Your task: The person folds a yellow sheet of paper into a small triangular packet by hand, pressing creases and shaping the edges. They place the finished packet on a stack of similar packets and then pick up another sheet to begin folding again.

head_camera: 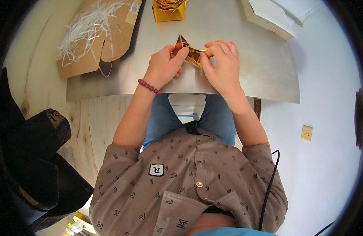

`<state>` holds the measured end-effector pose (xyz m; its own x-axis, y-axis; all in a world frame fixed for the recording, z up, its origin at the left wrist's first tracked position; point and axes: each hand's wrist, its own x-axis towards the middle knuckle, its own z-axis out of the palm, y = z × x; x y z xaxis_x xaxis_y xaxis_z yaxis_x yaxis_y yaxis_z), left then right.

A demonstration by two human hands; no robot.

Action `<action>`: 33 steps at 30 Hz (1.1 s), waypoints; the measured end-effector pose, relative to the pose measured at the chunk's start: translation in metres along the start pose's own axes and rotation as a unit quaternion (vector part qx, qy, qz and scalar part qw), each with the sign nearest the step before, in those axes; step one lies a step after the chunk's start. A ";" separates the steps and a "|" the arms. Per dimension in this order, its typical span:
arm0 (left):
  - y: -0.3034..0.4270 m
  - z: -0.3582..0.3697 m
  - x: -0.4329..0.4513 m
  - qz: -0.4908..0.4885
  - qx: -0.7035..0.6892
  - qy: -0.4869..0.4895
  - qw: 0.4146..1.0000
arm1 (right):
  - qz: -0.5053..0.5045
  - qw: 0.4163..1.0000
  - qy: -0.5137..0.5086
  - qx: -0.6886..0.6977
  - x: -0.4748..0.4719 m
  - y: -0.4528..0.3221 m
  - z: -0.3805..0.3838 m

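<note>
A shiny gold folded piece (194,56), of foil card or paper, is held just above the table between both my hands. One pointed flap of it stands up beside my left thumb. My left hand (166,61) grips its left side, the thumb on top and the fingers curled beneath. On its right edge, my right hand (222,60) pinches with thumb and index finger. The other right fingers are bent over and hide part of that end. Beyond my hands, a gold box-shaped piece (169,15) with several gold layers in it stands at the table's far side.
The metal-topped table (258,73) has a curved front edge before my lap. At left lies a brown cardboard piece (119,38) with a heap of clear plastic strips (87,32). A white stack (268,20) sits at far right, near the white wall (323,97). Dark clothing (31,165) hangs at left.
</note>
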<state>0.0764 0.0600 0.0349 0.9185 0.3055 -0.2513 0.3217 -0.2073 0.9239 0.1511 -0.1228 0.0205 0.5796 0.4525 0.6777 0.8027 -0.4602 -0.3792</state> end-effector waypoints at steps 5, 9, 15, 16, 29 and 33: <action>0.000 -0.005 0.007 0.088 0.253 0.053 0.962 | 0.024 0.997 -0.072 0.001 0.002 0.010 0.020; -0.015 -0.006 0.001 0.187 0.334 0.172 0.908 | 0.010 0.995 -0.090 0.040 0.004 0.013 0.025; -0.036 -0.009 -0.007 0.347 0.325 0.156 0.866 | 0.006 0.996 -0.052 0.065 -0.014 0.010 -0.002; -0.038 -0.008 -0.009 0.351 0.317 0.145 0.869 | -0.005 0.995 -0.063 0.075 -0.019 0.010 -0.009; -0.048 -0.009 -0.028 0.374 0.306 0.080 0.872 | -0.065 0.967 -0.246 0.002 -0.038 0.003 -0.023; -0.048 -0.009 -0.029 0.382 0.319 0.063 0.865 | -0.076 0.963 -0.257 -0.019 -0.039 0.003 -0.023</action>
<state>0.0320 0.0695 0.0009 0.8999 -0.0567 0.4323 -0.2698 -0.8513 0.4499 0.1278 -0.1597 0.0078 0.4568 0.8308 0.3180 0.8835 -0.3822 -0.2707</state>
